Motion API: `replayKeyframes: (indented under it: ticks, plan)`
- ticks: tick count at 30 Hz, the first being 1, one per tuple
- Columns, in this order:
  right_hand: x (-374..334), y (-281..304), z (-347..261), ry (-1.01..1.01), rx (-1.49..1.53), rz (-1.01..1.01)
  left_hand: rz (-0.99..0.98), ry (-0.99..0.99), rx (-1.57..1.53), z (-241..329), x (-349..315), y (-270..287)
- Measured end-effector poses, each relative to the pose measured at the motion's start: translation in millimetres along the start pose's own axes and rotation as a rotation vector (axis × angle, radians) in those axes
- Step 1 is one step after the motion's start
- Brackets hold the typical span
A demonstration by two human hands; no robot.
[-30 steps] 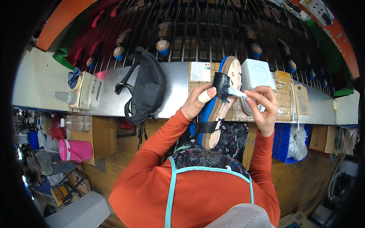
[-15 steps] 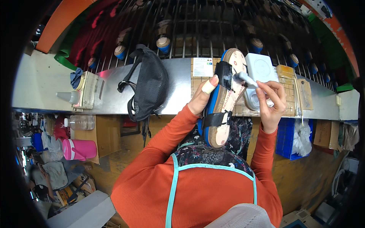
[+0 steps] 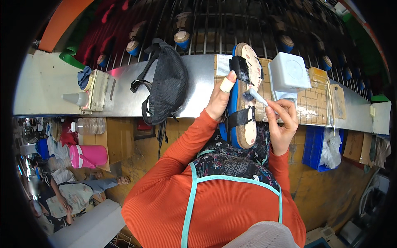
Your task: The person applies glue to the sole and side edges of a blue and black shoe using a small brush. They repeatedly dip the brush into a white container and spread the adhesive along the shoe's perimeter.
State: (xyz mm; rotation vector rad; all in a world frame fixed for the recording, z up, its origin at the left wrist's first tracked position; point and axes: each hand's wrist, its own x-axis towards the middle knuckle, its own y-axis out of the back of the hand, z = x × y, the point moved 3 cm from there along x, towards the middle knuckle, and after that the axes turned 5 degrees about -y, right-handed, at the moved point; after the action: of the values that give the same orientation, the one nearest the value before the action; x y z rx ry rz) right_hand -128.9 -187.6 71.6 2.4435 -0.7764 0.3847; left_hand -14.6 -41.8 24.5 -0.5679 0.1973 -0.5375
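My left hand is closed on the left side of a sandal, set on a blue shoe last with its cream sole face up. Pale tape wraps the thumb. Two black straps cross the sole's edges, one near the far end and one nearer me. In a pinch, my right hand holds a small brush with a pale handle. Its dark tip is over the sole between the two straps; whether it touches cannot be made out. Beyond my right hand stands a white square container.
A black mesh waist bag lies on the metal bench. A metal-barred rack behind it carries several blue lasts. A yellow block lies at the right. Below the bench are a blue crate and a pink jug. A person sits at the lower left.
The brush has moved nearer me along the sole, away from the far strap. The sandal has shifted slightly away from me in the picture. The whole view has turned a little.
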Motion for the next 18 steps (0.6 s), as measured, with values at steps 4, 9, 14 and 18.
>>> replayKeyframes:
  ticks: [4, 9, 14, 18]
  plan:
    - [7.0, -5.3, -3.3, 0.074, -0.105, 0.068, 0.066, -0.058, 0.086, -0.2, -1.4, 2.7]
    - [15.1, -6.2, -9.7, 0.217, -0.26, 0.134, 0.053, -0.113, 0.185, 4.1, -0.4, 6.9]
    - [19.6, -7.9, -7.6, 0.352, -0.244, 0.189, 0.035, -0.087, 0.221, 9.6, 0.0, 7.2]
    - [16.7, -7.7, 2.9, 0.252, -0.145, 0.043, 0.049, -0.065, 0.194, 11.4, 1.5, 7.1]
